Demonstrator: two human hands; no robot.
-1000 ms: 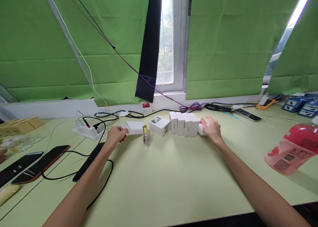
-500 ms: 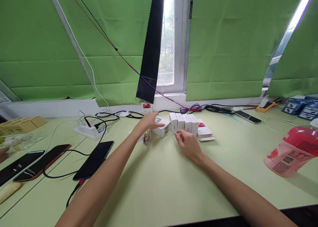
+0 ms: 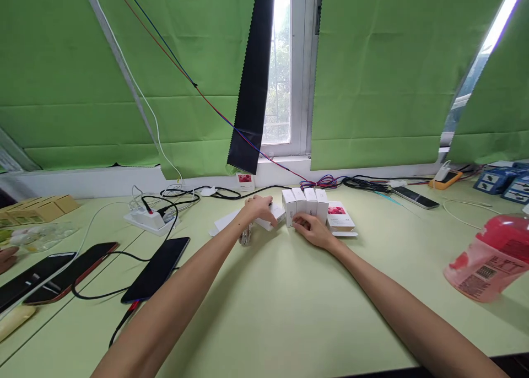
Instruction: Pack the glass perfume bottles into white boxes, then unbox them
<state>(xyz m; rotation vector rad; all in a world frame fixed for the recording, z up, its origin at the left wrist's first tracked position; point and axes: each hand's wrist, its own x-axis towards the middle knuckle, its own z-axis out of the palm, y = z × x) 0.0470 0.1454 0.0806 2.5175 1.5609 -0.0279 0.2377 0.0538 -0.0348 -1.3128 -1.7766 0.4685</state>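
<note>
Several small white boxes (image 3: pixel 306 204) stand upright in a row at the far middle of the green table (image 3: pixel 273 306). My right hand (image 3: pixel 311 229) rests against the front of that row, fingers curled at the boxes' bases. My left hand (image 3: pixel 259 208) lies curled over a white box lying flat (image 3: pixel 276 214) just left of the row. A small glass bottle (image 3: pixel 245 236) stands below my left wrist, mostly hidden. A flat white box with a red picture (image 3: pixel 340 216) lies right of the row, its flap open. Another flat white box (image 3: pixel 225 222) lies left of my left hand.
Phones (image 3: pixel 156 268) on cables lie at the left, beside a white power strip (image 3: pixel 145 219). A pink bottle (image 3: pixel 481 263) lies at the right edge. Cables (image 3: pixel 363 184), a dark phone (image 3: pixel 415 197) and blue devices (image 3: pixel 502 181) line the back. Yellow boxes (image 3: pixel 41 208) sit far left.
My left hand left the flat white box and moved right onto the lying box. My right hand left the red-picture box and came to the front of the upright row.
</note>
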